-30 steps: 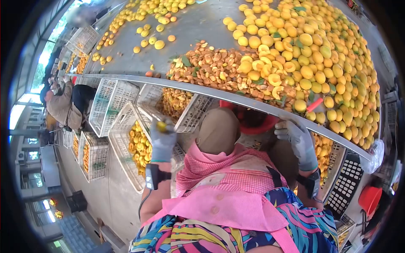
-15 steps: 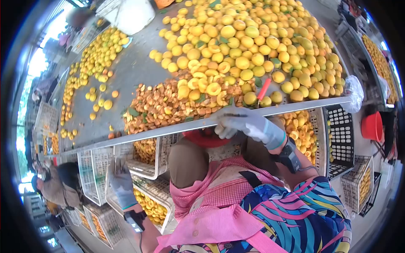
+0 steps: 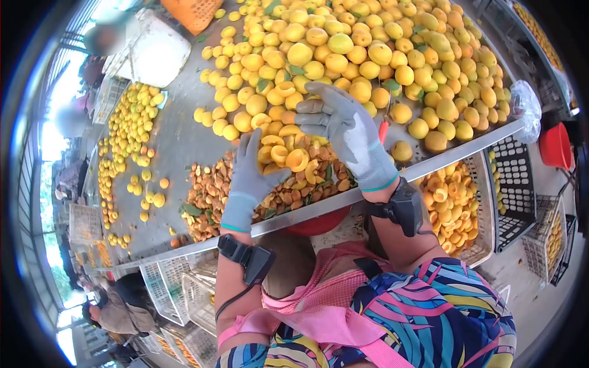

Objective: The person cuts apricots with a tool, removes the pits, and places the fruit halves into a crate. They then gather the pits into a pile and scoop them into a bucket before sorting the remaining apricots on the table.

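Observation:
My left hand [image 3: 253, 175], in a grey glove, rests over the apricot pits [image 3: 208, 190] at the left side of a small heap of halved apricots [image 3: 297, 161]. Its fingers are apart. At the heap's other side is my right hand [image 3: 346, 132], also gloved, with fingers stretched out and the palm turned toward the halves. The halves lie between the two hands, and neither holds anything visible. A large pile of whole apricots [image 3: 343, 43] spreads behind them. Just right of my right hand stands a red-handled tool [image 3: 383, 130] with a thin metal part among the fruit.
The metal table's raised edge [image 3: 294, 216] runs before me. Below it are a crate of apricot halves [image 3: 451, 208], a black crate [image 3: 512, 190] and white crates [image 3: 169, 288]. A red bucket [image 3: 556, 146] stands right. A white bucket [image 3: 150, 49] and more apricots [image 3: 132, 116] are left.
Both hands have risen from below and at the table edge to over the table, one on each side of the halved apricots. My right hand's fingers have spread. The view has shifted somewhat.

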A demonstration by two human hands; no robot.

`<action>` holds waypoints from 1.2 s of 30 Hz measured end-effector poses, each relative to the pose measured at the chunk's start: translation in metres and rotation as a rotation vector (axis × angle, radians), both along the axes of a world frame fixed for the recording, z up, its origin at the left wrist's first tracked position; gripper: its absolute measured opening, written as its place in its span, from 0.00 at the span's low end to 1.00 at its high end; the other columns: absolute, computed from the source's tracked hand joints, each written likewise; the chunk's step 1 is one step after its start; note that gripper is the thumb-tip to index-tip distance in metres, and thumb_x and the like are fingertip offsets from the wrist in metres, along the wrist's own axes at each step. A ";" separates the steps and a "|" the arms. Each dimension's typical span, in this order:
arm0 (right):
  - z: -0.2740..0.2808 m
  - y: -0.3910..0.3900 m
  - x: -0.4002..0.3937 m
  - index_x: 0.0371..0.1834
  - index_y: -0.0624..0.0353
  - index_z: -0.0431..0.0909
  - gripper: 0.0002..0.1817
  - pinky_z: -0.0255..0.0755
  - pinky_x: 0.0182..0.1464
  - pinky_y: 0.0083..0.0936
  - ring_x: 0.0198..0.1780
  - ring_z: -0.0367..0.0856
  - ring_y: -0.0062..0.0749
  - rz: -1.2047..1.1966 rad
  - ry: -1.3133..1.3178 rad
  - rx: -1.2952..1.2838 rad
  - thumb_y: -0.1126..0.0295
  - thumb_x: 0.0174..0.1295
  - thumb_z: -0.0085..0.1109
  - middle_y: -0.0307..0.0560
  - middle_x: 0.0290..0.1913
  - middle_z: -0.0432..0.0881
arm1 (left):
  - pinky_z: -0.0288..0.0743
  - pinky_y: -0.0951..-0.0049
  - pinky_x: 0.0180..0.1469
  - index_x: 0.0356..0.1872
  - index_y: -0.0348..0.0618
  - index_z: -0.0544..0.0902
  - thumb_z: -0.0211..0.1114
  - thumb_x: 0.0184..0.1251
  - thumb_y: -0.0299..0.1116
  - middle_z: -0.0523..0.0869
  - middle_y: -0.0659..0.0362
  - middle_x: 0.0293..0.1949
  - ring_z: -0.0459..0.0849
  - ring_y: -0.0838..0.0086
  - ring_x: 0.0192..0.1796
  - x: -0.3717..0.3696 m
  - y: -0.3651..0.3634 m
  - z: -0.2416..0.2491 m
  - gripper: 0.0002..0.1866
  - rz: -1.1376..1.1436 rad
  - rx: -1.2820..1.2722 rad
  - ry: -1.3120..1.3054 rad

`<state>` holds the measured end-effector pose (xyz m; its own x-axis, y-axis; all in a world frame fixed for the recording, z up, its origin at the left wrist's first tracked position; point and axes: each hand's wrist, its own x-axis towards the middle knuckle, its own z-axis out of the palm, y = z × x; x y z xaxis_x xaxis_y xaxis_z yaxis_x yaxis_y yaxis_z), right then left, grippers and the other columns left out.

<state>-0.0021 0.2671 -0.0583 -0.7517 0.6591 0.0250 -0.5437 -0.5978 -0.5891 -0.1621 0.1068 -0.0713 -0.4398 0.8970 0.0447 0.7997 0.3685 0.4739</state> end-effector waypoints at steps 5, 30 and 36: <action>-0.004 0.012 -0.003 0.61 0.61 0.68 0.27 0.76 0.49 0.26 0.46 0.82 0.34 -0.012 -0.109 0.029 0.52 0.67 0.51 0.49 0.46 0.80 | 0.63 0.56 0.68 0.71 0.48 0.57 0.79 0.40 0.50 0.58 0.40 0.69 0.60 0.48 0.70 0.000 0.039 -0.004 0.56 -0.055 -0.242 -0.024; -0.025 0.031 0.002 0.53 0.59 0.75 0.17 0.76 0.42 0.25 0.38 0.82 0.29 0.030 -0.084 -0.101 0.60 0.67 0.52 0.45 0.40 0.82 | 0.73 0.60 0.57 0.69 0.53 0.62 0.74 0.47 0.40 0.72 0.41 0.54 0.77 0.50 0.55 0.011 0.070 -0.006 0.45 -0.053 -0.391 -0.095; -0.026 0.030 0.000 0.53 0.59 0.75 0.17 0.75 0.41 0.23 0.38 0.82 0.29 0.039 -0.117 -0.082 0.60 0.67 0.52 0.44 0.40 0.82 | 0.69 0.67 0.60 0.61 0.39 0.72 0.70 0.48 0.32 0.75 0.45 0.53 0.76 0.59 0.56 0.011 0.077 -0.007 0.34 -0.026 -0.285 -0.060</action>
